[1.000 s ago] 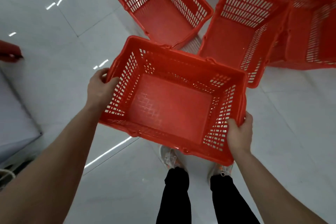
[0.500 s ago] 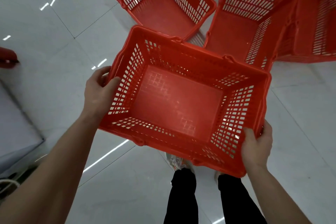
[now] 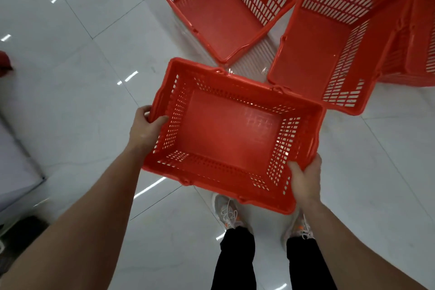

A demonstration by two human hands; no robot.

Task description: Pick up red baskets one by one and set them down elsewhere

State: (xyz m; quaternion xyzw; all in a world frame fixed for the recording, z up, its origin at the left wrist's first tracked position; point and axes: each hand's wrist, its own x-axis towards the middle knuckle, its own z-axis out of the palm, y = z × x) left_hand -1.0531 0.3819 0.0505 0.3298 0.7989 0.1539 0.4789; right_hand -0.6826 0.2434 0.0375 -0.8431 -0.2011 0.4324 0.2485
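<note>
Since 0.5 s ago the held basket (image 3: 233, 134) has dropped lower and levelled out. Left hand (image 3: 146, 128) has fingers and thumb curled round its left rim; right hand (image 3: 306, 178) grips the right rim near the corner. Basket is off the floor (image 3: 70, 101), above the person's shoes (image 3: 227, 212). 2 more red baskets (image 3: 219, 4) (image 3: 329, 37) sit on the floor just beyond.

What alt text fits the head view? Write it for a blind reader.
Two bare hands, left hand and right hand, grip the short ends of an empty red basket above a white tiled floor. Two more baskets sit beyond it, the person's shoes below.
</note>
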